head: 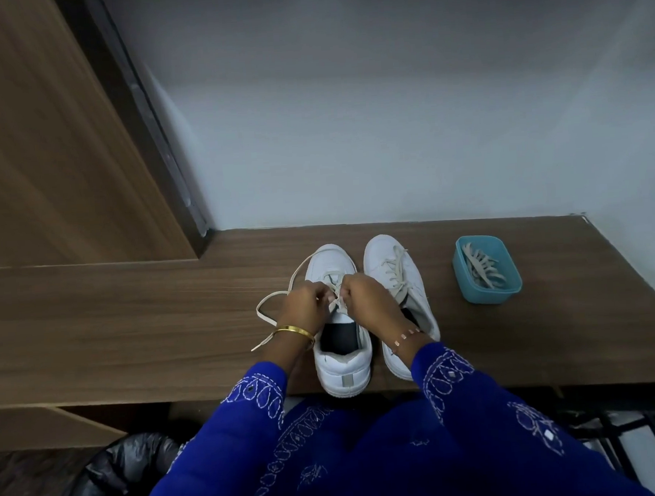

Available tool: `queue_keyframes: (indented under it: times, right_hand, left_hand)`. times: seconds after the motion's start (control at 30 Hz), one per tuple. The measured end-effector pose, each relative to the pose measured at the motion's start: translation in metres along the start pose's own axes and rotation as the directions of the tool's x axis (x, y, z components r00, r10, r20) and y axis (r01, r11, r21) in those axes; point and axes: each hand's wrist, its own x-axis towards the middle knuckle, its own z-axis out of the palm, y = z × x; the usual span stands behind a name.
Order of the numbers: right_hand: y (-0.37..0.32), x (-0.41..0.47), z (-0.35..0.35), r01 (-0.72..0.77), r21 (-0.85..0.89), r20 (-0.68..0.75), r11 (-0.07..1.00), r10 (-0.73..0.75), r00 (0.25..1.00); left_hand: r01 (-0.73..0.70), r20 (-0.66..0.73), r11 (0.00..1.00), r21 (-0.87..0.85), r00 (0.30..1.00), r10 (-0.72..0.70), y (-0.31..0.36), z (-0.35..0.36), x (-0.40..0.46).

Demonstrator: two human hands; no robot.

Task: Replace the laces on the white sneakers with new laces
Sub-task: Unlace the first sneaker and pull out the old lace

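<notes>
The left hand (302,307) and right hand (363,297) are meeting over the left sneaker (338,324), each pinching the cream lace (272,308) at its eyelets with curled fingers. The lace is looping out to the left across the wooden worktop (131,328). The right sneaker (397,282) is standing just beside, laced. Further right, a blue tub (512,290) is holding more laces (482,269).

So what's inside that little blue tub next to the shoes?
The blue tub holds a loose bundle of pale laces, piled in a tangle. How many there are, or whether anything lies beneath them, cannot be seen.
</notes>
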Motion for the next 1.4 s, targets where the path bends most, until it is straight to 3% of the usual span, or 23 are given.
queue_keyframes:
  times: [0.1,0.2,0.27,0.33,0.47,0.6,0.7,0.73,0.8,0.87,0.9,0.97,1.07,1.13,1.23,1.33,1.4]
  right_hand:
    - [0.004,0.000,0.003,-0.084,0.141,-0.036,0.986,0.090,0.995]
    - [0.011,0.002,0.006,-0.241,0.342,-0.033,0.908,0.268,0.963]
    - [0.013,0.004,0.008,-0.265,0.406,-0.037,0.874,0.306,0.951]
    - [0.009,0.000,0.004,-0.218,0.381,-0.068,0.899,0.262,0.963]
    - [0.008,-0.003,-0.001,-0.011,0.209,-0.051,0.978,0.022,0.998]
    - [0.005,0.000,0.002,-0.006,0.063,-0.046,0.998,0.009,0.999]
    - [0.003,0.001,0.003,-0.057,0.055,-0.044,0.997,0.059,0.997]
    - [0.006,0.003,0.004,-0.107,0.096,-0.061,0.990,0.113,0.992]
    - [0.012,0.006,0.006,-0.243,0.300,-0.063,0.923,0.273,0.960]
    - [0.020,0.008,0.012,-0.293,0.471,-0.051,0.832,0.358,0.932]
    - [0.021,0.006,0.012,-0.283,0.497,-0.067,0.820,0.361,0.930]
    - [0.016,-0.001,0.007,-0.217,0.455,-0.126,0.864,0.304,0.944]
    - [0.015,-0.002,0.002,-0.033,0.159,-0.138,0.987,0.056,0.989]
    - [0.012,0.001,0.001,0.036,0.000,-0.089,0.999,-0.036,0.995]
    - [0.007,0.000,0.004,0.054,-0.117,-0.080,0.992,-0.063,0.995]
    - [0.007,-0.003,0.007,-0.006,0.063,-0.187,0.998,0.017,0.982]
    - [0.013,-0.002,0.011,-0.145,0.353,-0.220,0.924,0.233,0.947]
  left_hand:
    - [0.001,0.002,1.000,-0.019,1.000,-0.001,-0.001,0.003,0.000]
    - [0.020,0.024,0.990,-0.143,1.000,-0.017,-0.009,0.006,-0.002]
    - [0.051,0.017,0.974,-0.219,0.999,-0.049,-0.015,0.008,-0.003]
    - [0.057,-0.002,0.954,-0.293,0.998,-0.060,-0.015,0.008,-0.005]
    - [-0.028,0.003,0.949,-0.315,1.000,0.031,-0.012,0.002,-0.005]
    - [-0.014,0.010,0.961,-0.277,1.000,0.017,-0.013,0.002,-0.006]
    - [0.030,0.019,0.942,-0.335,0.999,-0.025,-0.009,0.003,-0.010]
    - [0.092,0.031,0.903,-0.421,0.996,-0.086,-0.010,0.003,-0.010]
    - [0.264,0.108,0.709,-0.654,0.960,-0.258,-0.013,0.006,-0.009]
    - [0.364,0.201,0.530,-0.766,0.919,-0.340,-0.015,0.006,-0.010]
    - [0.371,0.212,0.504,-0.780,0.915,-0.344,-0.015,0.006,-0.010]
    - [0.325,0.168,0.551,-0.769,0.934,-0.316,-0.015,0.007,-0.008]
    - [0.170,0.056,0.763,-0.624,0.983,-0.173,-0.017,0.005,-0.006]
    - [0.098,0.059,0.862,-0.497,0.995,-0.079,-0.018,0.001,-0.005]
    - [0.079,0.045,0.914,-0.397,0.997,-0.067,-0.020,0.003,-0.004]
    - [0.140,0.030,0.880,-0.454,0.989,-0.142,-0.020,0.008,-0.006]
    - [0.294,0.111,0.663,-0.689,0.946,-0.304,-0.018,0.009,-0.008]
